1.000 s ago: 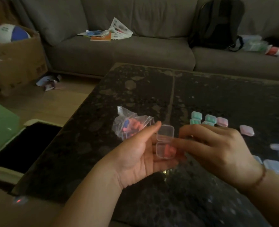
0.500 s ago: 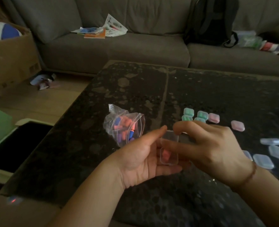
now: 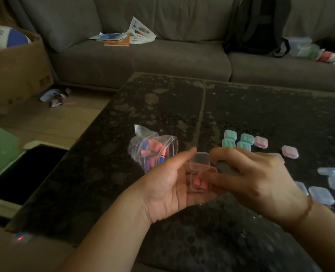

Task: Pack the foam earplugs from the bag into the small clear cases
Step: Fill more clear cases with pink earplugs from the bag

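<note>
Your left hand (image 3: 168, 185) cradles the open case (image 3: 199, 176), pink earplugs inside; right hand (image 3: 251, 177) pinches its lid. Next: snap shut.

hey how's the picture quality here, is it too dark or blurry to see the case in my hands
Head view: dim and murky, the table nearly black; the open case in the left hand still reads, pink earplugs inside. The ball and the frame's edges are soft, and the wide lens bends the sofa.
</note>
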The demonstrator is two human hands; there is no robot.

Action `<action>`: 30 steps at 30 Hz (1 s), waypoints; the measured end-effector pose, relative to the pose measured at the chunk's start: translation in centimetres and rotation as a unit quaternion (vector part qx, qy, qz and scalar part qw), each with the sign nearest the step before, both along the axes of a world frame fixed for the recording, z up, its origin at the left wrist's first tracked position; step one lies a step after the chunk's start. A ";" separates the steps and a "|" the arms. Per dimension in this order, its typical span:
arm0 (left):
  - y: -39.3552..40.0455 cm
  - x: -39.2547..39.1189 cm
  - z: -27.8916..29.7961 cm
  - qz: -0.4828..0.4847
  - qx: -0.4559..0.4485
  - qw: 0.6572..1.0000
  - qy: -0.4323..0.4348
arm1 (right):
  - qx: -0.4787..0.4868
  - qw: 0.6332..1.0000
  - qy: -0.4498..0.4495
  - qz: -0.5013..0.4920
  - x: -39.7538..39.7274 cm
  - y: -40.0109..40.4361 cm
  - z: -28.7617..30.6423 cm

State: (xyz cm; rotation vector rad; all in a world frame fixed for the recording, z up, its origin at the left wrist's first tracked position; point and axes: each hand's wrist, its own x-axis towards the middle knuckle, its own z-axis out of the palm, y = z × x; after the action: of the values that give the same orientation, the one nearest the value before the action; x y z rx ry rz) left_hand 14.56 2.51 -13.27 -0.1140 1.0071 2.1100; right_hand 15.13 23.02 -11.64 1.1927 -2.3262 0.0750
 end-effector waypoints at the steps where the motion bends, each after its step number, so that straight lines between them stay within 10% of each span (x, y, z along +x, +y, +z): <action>1: 0.0 0.1 0.0 -0.005 0.002 1.000 0.001 | -0.004 1.000 -0.004 -0.002 0.0 0.0 -0.1; 8: -0.1 0.0 -0.3 0.002 0.023 1.000 0.010 | -0.225 0.964 -0.122 -0.069 0.4 0.0 -0.8; 30: 0.3 0.0 0.2 0.030 -0.029 0.998 0.036 | -0.293 0.917 -0.240 -0.126 1.0 -1.7 -1.1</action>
State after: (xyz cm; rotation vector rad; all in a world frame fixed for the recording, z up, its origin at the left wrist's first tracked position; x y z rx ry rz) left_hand 14.59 2.82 -13.08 -0.0985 1.1205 2.1525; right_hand 16.14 21.30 -12.79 0.6058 -2.5560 0.9985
